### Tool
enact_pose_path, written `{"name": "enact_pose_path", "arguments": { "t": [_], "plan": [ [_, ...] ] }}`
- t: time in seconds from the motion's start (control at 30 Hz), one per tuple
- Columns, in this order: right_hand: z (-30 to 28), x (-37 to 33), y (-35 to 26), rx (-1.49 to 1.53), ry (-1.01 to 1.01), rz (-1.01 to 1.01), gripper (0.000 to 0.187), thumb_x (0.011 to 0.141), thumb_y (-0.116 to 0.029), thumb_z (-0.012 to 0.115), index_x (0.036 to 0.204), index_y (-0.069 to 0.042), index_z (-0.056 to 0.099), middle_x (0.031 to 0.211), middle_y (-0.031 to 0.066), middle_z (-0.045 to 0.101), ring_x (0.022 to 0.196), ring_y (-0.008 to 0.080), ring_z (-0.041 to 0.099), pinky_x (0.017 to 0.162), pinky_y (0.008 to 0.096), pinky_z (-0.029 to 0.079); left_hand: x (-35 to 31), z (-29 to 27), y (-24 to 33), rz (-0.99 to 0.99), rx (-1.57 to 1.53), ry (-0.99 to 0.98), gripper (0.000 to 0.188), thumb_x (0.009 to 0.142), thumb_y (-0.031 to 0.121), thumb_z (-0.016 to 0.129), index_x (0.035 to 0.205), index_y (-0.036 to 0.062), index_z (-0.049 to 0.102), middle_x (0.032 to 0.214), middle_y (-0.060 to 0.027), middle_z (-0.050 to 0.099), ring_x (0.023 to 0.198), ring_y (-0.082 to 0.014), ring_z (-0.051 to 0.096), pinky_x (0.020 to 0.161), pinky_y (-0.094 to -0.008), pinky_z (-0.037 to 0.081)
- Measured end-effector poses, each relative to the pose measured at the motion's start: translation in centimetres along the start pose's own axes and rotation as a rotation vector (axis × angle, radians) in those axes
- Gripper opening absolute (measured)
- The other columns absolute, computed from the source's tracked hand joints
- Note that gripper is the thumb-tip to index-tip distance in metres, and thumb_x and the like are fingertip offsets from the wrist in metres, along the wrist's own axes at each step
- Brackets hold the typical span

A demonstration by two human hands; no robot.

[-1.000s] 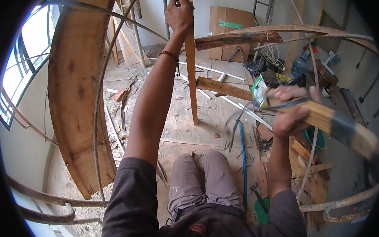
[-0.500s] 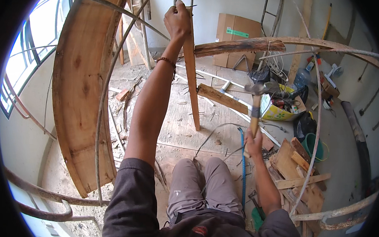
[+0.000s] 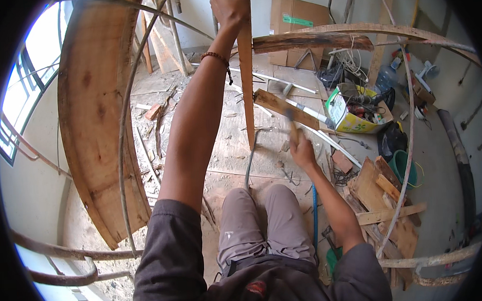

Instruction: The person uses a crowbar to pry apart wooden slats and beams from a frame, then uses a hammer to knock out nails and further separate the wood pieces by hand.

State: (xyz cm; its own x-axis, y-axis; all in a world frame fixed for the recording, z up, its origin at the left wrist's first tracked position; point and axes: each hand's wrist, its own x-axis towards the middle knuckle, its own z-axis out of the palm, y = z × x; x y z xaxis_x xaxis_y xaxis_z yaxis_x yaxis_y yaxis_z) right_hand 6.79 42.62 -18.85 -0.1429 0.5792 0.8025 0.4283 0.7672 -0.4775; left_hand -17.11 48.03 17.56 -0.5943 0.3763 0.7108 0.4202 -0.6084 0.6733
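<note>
Fingers of the right hand (image 3: 303, 152) are wrapped around the wooden handle of a hammer (image 3: 294, 133), its upper end blurred, near a short plank (image 3: 274, 103). Left hand (image 3: 231, 12) is at the upper end of a narrow upright board (image 3: 246, 81); fingertips partly out of view, grasp cannot be told

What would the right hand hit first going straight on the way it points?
Likely the short, straight brown wooden plank ahead of the right hand; the blurred wooden-handled hammer in its grip would lead. Depth is unclear in this one view, so the hand might pass above it.
</note>
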Motion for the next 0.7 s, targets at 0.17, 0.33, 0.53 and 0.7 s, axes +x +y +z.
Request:
{"name": "enact_pose_path", "arguments": {
  "t": [0.17,0.33,0.53,0.7],
  "plan": [
    [-3.5,-4.4,1.3,0.395,-0.115,0.755,0.019,0.099,-0.019,0.056,0.109,-0.004,0.051,0.069,0.0043,0.056,0.055,0.0116,0.055,0.049,0.0293,0.044,2.9,-2.3,-1.8,0.032,0.103,0.112,0.06,0.098,0.044,0.045,0.072,-0.0067,0.065,0.06,-0.015,0.06,0.06,-0.0248,0.059,0.06,-0.0426,0.045],
    [-10.5,3.9,-6.9,0.606,0.102,0.187,0.027,0.101,-0.022,0.053,0.116,-0.002,0.041,0.071,0.001,0.051,0.059,0.0074,0.051,0.052,0.0223,0.042,1.5,-3.7,-1.4,-0.066,0.057,-0.029,0.059,0.099,0.045,0.042,0.076,-0.0052,0.064,0.064,-0.0131,0.06,0.063,-0.0223,0.057,0.061,-0.0417,0.043],
    [-11.2,16.8,-20.1,0.728,0.52,-0.521,0.042,0.101,-0.041,0.052,0.118,-0.006,0.036,0.072,0.0084,0.05,0.059,0.0169,0.049,0.057,0.0357,0.051,0.9,-2.3,-1.7,-0.029,0.071,0.033,0.058,0.097,0.049,0.045,0.09,-0.0044,0.065,0.073,-0.0157,0.065,0.073,-0.0272,0.063,0.069,-0.0426,0.048],
    [-1.0,3.2,-4.2,0.05,-0.139,-0.049,0.019,0.096,-0.018,0.056,0.103,-0.001,0.054,0.085,0.0198,0.061,0.071,0.0355,0.061,0.072,0.0443,0.051,-0.7,-1.1,-0.1,-0.08,-0.016,0.064,0.058,0.096,0.05,0.047,0.114,-0.0051,0.055,0.082,-0.0198,0.067,0.081,-0.0306,0.066,0.073,-0.0427,0.05]
  ]
}}
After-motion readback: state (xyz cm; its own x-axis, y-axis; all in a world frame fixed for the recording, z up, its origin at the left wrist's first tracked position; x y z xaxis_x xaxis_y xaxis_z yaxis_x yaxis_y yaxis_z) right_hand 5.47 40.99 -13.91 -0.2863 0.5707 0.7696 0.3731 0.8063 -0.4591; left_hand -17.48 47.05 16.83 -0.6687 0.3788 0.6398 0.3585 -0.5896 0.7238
